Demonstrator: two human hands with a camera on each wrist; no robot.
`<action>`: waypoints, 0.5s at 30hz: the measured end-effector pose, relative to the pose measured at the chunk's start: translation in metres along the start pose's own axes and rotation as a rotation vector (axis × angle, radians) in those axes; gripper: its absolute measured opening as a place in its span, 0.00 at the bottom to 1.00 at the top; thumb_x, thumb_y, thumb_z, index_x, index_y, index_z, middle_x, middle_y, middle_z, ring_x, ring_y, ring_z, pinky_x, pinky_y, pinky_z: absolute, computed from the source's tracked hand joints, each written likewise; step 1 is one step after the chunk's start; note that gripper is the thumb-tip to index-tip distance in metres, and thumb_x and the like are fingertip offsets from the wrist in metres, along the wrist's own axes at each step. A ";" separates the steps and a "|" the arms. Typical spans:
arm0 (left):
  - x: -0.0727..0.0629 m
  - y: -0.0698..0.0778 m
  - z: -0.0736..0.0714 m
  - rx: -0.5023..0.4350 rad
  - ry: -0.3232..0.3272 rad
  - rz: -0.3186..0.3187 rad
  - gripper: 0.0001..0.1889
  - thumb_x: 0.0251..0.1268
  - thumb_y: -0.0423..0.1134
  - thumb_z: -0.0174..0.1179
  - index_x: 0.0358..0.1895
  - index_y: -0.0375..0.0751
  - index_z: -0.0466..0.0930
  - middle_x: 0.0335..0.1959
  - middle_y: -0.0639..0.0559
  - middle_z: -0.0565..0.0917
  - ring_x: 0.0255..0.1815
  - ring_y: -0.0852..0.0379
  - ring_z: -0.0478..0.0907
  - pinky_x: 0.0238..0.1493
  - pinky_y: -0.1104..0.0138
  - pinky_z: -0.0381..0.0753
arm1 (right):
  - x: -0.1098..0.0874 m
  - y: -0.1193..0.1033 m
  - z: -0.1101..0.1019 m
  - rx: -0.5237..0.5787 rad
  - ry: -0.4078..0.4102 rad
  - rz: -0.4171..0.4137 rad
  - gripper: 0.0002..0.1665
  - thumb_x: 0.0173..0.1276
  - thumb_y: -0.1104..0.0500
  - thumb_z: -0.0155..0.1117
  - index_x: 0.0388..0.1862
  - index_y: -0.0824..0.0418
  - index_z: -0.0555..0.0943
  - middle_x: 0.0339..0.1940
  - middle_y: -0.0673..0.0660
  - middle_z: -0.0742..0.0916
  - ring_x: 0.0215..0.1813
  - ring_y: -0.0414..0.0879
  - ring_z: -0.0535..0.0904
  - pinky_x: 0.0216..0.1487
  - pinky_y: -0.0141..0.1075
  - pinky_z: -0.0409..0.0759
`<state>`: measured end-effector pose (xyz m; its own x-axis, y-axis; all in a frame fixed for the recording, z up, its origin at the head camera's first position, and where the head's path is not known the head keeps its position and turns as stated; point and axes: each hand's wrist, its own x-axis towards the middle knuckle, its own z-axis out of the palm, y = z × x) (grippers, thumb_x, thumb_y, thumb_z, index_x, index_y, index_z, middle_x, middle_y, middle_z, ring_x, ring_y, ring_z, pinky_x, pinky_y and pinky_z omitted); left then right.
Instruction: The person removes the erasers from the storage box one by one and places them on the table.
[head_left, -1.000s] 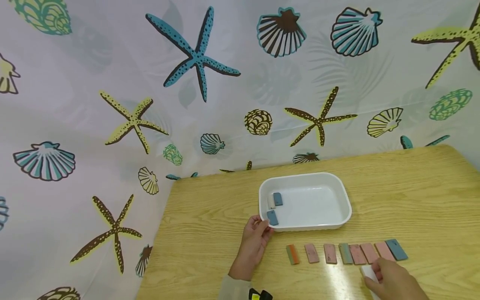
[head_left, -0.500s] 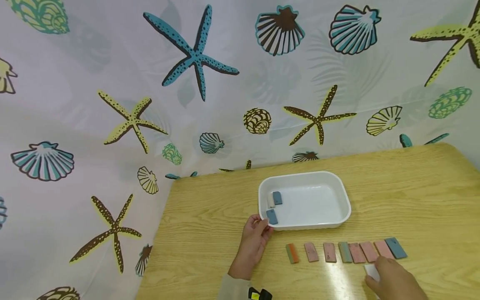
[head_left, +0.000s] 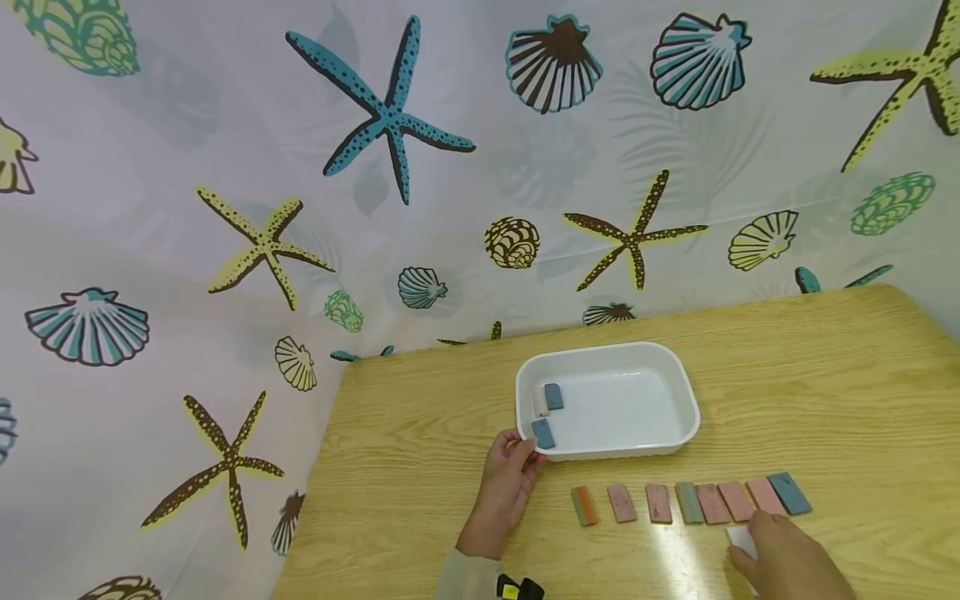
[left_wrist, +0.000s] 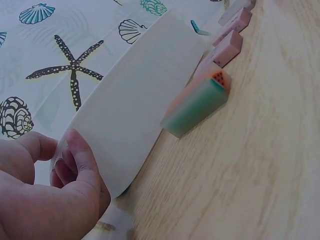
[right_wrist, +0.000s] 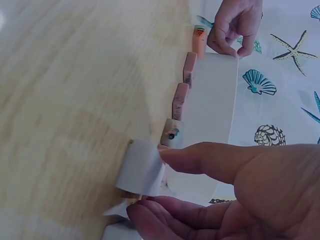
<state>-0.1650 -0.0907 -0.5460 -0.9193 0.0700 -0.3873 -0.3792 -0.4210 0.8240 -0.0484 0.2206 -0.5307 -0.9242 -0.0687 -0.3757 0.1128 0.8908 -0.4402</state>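
Observation:
My left hand (head_left: 506, 492) pinches the near left corner of a white plastic tray (head_left: 626, 408) by its rim; the left wrist view shows thumb and fingers on either side of the tray wall (left_wrist: 135, 95). Inside the tray, at its left end, lie two blue erasers, one at the back (head_left: 553, 396) and one in front (head_left: 543, 433), beside a small whitish eraser (head_left: 541, 402). My right hand (head_left: 795, 558) holds a white eraser (right_wrist: 140, 167) between thumb and fingers, close to the table, just in front of the eraser row. The hand hides part of it in the head view.
A row of erasers lies before the tray: an orange and green one (head_left: 584, 506), several pink ones (head_left: 622, 503), a greenish one (head_left: 690, 503), and a blue one (head_left: 791, 493) at the right end. Behind the wooden table (head_left: 420, 417) hangs a shell-patterned cloth (head_left: 450, 233).
My right hand has shifted slightly, and its fingers cover more of the white eraser, which sits a little nearer the row. The left hand and the tray stay in place.

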 end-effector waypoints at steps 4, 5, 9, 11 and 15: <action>0.000 0.000 -0.001 -0.001 -0.003 0.002 0.16 0.63 0.30 0.56 0.50 0.33 0.62 0.41 0.43 0.72 0.36 0.57 0.74 0.42 0.69 0.79 | -0.001 -0.007 -0.007 0.030 -0.017 0.011 0.24 0.58 0.49 0.67 0.37 0.71 0.76 0.29 0.54 0.81 0.33 0.52 0.79 0.33 0.48 0.78; 0.000 0.000 -0.001 -0.003 -0.002 0.002 0.16 0.63 0.31 0.56 0.50 0.33 0.62 0.40 0.44 0.72 0.36 0.57 0.74 0.42 0.69 0.79 | -0.001 -0.009 -0.009 0.050 -0.016 0.010 0.23 0.59 0.50 0.67 0.37 0.71 0.76 0.29 0.54 0.80 0.33 0.52 0.78 0.32 0.47 0.78; 0.000 0.000 -0.001 -0.003 -0.003 0.005 0.16 0.63 0.31 0.57 0.50 0.33 0.62 0.39 0.44 0.72 0.36 0.57 0.74 0.41 0.69 0.79 | -0.002 -0.020 -0.018 0.154 0.051 -0.040 0.17 0.61 0.55 0.65 0.39 0.69 0.77 0.30 0.52 0.82 0.34 0.48 0.79 0.34 0.44 0.79; 0.001 0.000 -0.001 -0.003 -0.003 0.004 0.16 0.63 0.31 0.56 0.50 0.33 0.62 0.40 0.44 0.72 0.36 0.57 0.74 0.41 0.69 0.79 | -0.004 -0.028 -0.021 0.204 0.124 -0.109 0.12 0.61 0.60 0.65 0.39 0.67 0.78 0.31 0.51 0.82 0.32 0.44 0.78 0.34 0.39 0.80; 0.002 -0.001 -0.001 -0.002 -0.004 0.001 0.16 0.63 0.31 0.57 0.50 0.33 0.63 0.39 0.44 0.72 0.36 0.56 0.74 0.42 0.68 0.79 | -0.003 -0.041 -0.024 0.266 0.206 -0.197 0.09 0.61 0.62 0.65 0.38 0.66 0.79 0.31 0.49 0.83 0.30 0.39 0.78 0.32 0.31 0.79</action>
<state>-0.1660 -0.0912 -0.5475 -0.9200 0.0735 -0.3851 -0.3785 -0.4228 0.8234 -0.0591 0.1951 -0.4916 -0.9884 -0.1109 -0.1036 -0.0081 0.7203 -0.6936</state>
